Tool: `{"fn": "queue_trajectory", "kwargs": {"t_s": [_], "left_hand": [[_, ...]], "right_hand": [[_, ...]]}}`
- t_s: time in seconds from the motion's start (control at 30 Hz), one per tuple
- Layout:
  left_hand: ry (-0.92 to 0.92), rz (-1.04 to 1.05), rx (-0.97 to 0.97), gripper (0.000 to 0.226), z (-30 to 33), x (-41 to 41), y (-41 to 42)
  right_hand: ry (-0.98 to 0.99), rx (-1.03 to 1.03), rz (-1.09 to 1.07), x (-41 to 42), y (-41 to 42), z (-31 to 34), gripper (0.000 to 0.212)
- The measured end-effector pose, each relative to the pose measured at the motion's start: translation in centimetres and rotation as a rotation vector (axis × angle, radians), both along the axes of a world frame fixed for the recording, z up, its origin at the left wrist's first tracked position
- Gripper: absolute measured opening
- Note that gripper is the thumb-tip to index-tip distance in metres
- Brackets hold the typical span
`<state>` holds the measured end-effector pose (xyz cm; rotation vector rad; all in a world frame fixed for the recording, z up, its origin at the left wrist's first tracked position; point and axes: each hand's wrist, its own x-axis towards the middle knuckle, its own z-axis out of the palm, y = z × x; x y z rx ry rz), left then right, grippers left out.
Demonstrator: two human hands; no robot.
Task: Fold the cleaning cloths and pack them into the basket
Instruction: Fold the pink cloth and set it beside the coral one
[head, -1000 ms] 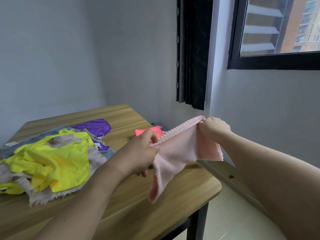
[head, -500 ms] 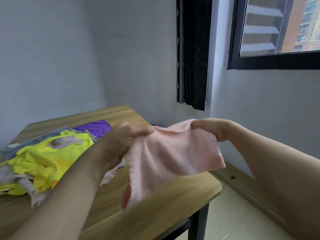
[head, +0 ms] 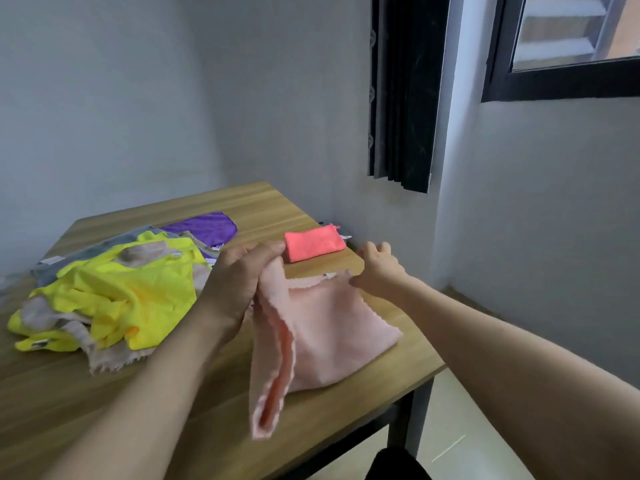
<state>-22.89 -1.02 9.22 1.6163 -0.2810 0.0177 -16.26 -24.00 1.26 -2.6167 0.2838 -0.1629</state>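
Now left hand (head: pixel 242 282) pinches pink cloth (head: pixel 332 334) corner aloft; right hand (head: pixel 375 268) grips opposite corner low, spreading it for folding.

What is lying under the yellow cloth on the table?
Under the yellow cloth a beige cloth and a grey cloth stick out. Anything deeper in the pile is covered.

Grey walls (head: pixel 138 98), dark curtain (head: pixel 401 98), window (head: pixel 561 46), wooden table (head: pixel 104 403)
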Motion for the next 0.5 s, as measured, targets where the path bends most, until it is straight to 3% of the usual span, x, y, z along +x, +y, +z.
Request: {"fn": "queue_trajectory", "kwargs": {"t_s": [0.07, 0.13, 0.2, 0.27, 0.33, 0.37, 0.43, 0.5], "left_hand": [[0.098, 0.021, -0.046, 0.018, -0.8, 1.4, 0.3], [0.137, 0.016, -0.039, 0.022, -1.5, 3.0, 0.4], [0.077, 0.061, 0.072, 0.026, -1.8, 4.1, 0.0], [0.010, 0.079, 0.154, 0.030, -2.3, 5.0, -0.5], [-0.039, 0.068, 0.252, 0.034, -2.6, 6.0, -0.8], [-0.054, 0.070, 0.311, 0.035, -2.7, 6.3, -1.0], [-0.057, 0.101, 0.394, 0.034, -2.8, 6.8, -1.3], [-0.033, 0.131, 0.456, 0.024, -3.0, 6.8, -1.3]], "right_hand": [[-0.114, -0.003, 0.037, -1.4, 1.2, -0.8, 0.044], [-0.188, 0.159, 0.128, -3.2, 2.6, -1.2, 0.028], [-0.130, 0.514, 0.172, -5.1, 3.9, -1.4, 0.020], [0.048, 0.986, 0.187, -6.6, 4.8, -1.4, 0.020], [0.238, 1.261, 0.174, -7.4, 4.8, -1.5, 0.039], [0.279, 1.258, 0.169, -7.4, 4.6, -1.6, 0.050], [0.278, 1.032, 0.200, -7.6, 4.0, -1.5, 0.059], [0.239, 0.748, 0.215, -7.9, 3.7, -1.5, 0.042]]}}
